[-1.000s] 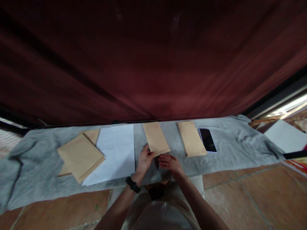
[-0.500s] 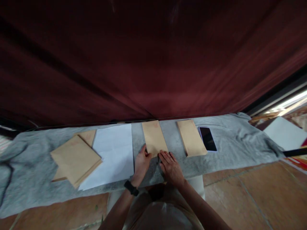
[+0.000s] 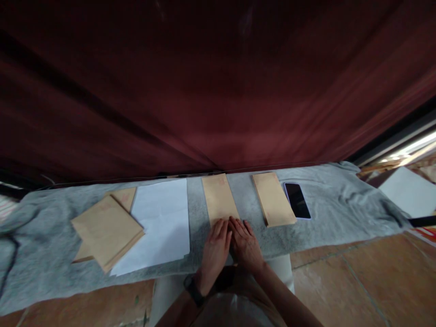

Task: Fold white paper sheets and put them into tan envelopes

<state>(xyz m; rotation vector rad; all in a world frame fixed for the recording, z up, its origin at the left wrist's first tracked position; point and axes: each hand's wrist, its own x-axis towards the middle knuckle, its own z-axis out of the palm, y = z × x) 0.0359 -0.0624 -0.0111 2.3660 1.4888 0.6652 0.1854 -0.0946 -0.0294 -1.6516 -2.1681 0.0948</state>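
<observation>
A brown paper envelope [image 3: 220, 197] lies lengthwise in front of me on the grey cloth. Both hands rest on its near end, side by side with fingertips almost meeting. My left hand [image 3: 216, 245] lies with its fingers stretched flat on the near edge, a dark band around the wrist. My right hand [image 3: 245, 243] is also flat, fingers slightly apart, at the near right corner. Whatever is under the fingertips is hidden. To the right is a neat stack of similar envelopes [image 3: 274, 200].
Left of the hands lie white paper sheets [image 3: 163, 222], partly under a crossed pile of brown envelopes [image 3: 107, 231]. A phone [image 3: 297, 200] lies beside the right stack. The grey cloth [image 3: 340, 200] covers the long narrow surface, with a dark red curtain [image 3: 218, 91] behind it.
My left hand has moved right from the envelope's left corner, where its fingers pinched the edge, and now lies flat beside my right hand. My right hand has barely shifted.
</observation>
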